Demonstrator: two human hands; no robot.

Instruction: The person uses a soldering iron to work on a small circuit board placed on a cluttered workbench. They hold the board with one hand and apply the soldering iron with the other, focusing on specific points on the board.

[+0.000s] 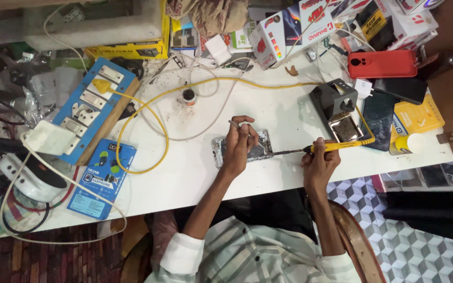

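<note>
— Where's the opened phone (243, 149)?
— Flat on the desk (195, 173) under the left hand (238, 144), which pinches tweezers (235, 124). Thin, fragile; steady its edges.
— Right hand (318, 160)?
— Clenched on the yellow soldering iron (336, 147), tip at the phone.

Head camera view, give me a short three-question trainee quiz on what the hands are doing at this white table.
1. True or false: the right hand holds a yellow-handled soldering iron.
2. What lies under the left hand? A) red phone case B) opened silver phone C) blue socket board
3. Fill in: the left hand pinches thin metal ____.

Key:
1. True.
2. B, the opened silver phone on the white table.
3. Tweezers, as far as the picture shows.
</note>
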